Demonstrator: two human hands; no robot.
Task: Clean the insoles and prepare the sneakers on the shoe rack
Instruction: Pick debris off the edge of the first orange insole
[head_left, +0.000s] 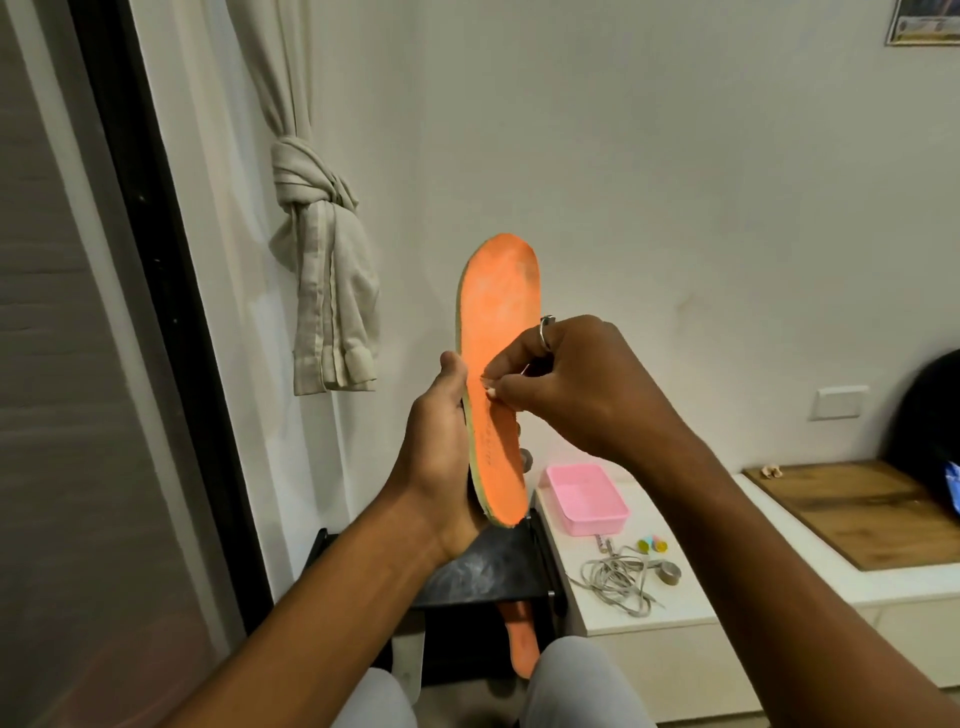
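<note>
An orange insole (498, 306) with a worn, pale patch near its toe stands upright in front of me. My left hand (441, 457) grips its lower half from the left, fingers wrapped behind it. My right hand (566, 384), a ring on one finger, has its fingers curled and pinches something tiny on the insole's surface near the middle. A second orange insole (519, 642) lies lower down, under the black top shelf of the shoe rack (483, 571). No sneaker is clearly visible.
A white cabinet (675, 603) to the right carries a pink plastic tray (587, 499), grey shoelaces (618, 577), small coloured caps and a tape roll. Further right lies a wooden board (862, 514). A knotted curtain (322, 270) hangs at left beside a dark door frame.
</note>
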